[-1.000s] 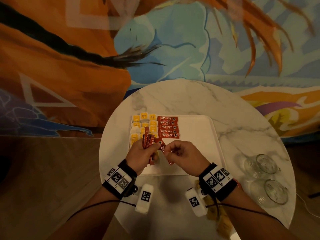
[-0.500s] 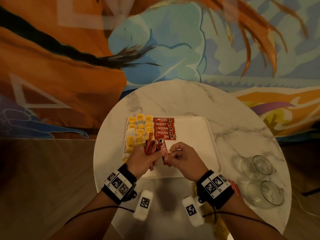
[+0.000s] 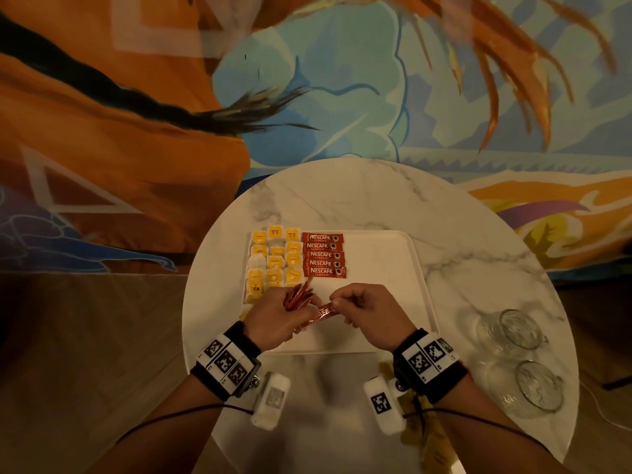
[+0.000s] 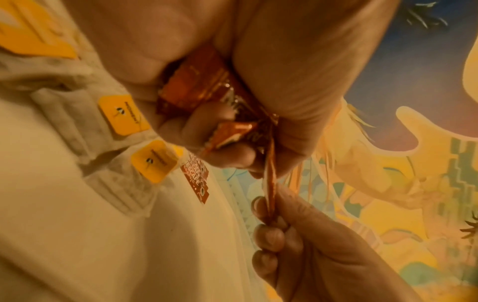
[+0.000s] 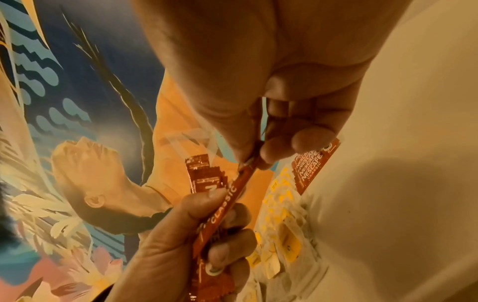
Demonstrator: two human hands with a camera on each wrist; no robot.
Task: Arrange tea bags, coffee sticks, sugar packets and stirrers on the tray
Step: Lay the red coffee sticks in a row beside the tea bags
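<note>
Over the tray's (image 3: 376, 254) near edge, the left hand (image 3: 273, 319) is curled round a bundle of sticks (image 3: 298, 297). The right hand (image 3: 367, 313), at its 3 o'clock, pinches one stick (image 3: 323, 311) by its end between thumb and forefinger; the stick's other end lies in the left hand. Five sticks (image 3: 323, 254) lie in a column at the tray's 11 o'clock, tea bags (image 3: 273, 261) at their 9 o'clock.

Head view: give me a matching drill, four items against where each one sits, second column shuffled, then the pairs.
Items:
1. tea bags
2. glass cups
3. bundle of coffee sticks
4. single coffee stick

Places:
A. pinched by right hand
B. tray's left edge
C. gripped in left hand
D. table, right of tray

Pairs: 1-B, 2-D, 3-C, 4-A
</note>
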